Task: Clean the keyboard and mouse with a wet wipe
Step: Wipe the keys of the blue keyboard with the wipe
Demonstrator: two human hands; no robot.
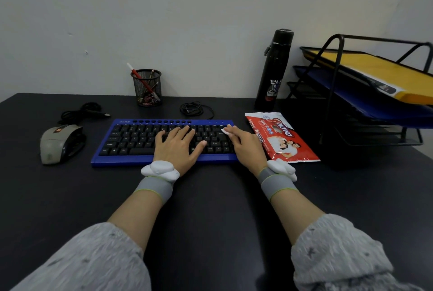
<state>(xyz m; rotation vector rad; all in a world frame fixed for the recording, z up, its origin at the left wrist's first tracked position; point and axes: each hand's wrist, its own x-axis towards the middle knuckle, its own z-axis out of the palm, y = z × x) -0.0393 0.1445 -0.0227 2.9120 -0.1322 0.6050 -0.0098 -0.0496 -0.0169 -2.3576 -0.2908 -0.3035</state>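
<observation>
On desk (210,197) keyboard (131,140), right hand (246,145) pinches wipe (224,130).

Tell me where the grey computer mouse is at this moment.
In the head view, the grey computer mouse lies on the dark desk, just left of the blue keyboard, with a coiled black cable behind it.
</observation>
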